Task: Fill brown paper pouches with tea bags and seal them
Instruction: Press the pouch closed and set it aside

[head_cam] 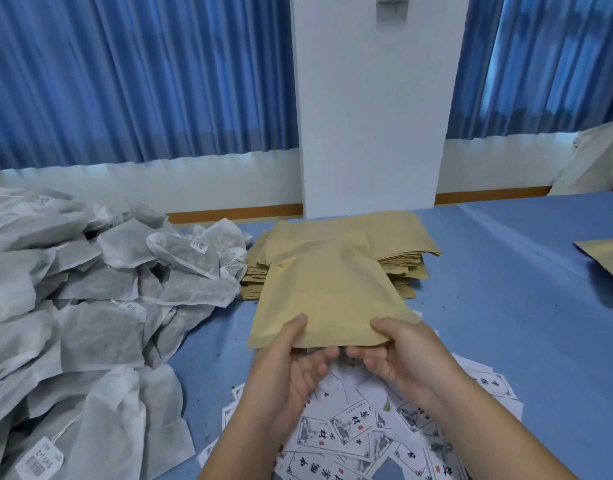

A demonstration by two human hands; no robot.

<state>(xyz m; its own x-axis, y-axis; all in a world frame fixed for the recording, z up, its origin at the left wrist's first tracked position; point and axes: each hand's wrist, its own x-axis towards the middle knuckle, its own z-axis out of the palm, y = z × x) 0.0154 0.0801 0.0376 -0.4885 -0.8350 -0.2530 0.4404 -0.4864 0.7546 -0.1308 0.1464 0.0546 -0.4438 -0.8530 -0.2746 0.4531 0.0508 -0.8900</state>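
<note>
A brown paper pouch (327,299) is lifted above the blue table, its near edge toward me. My left hand (291,362) pinches that edge with the thumb on top and fingers underneath. My right hand (398,351) grips the same edge further right, thumb on top. Something dark shows at the pouch mouth between my hands. Behind it lies a stack of flat brown pouches (395,244). A big heap of white tea bags (83,299) with paper tags fills the left side.
Printed white labels (353,431) lie scattered on the blue table (506,306) under my forearms. Another brown pouch (606,261) lies at the right edge. A white pillar (371,116) and blue curtains stand behind the table.
</note>
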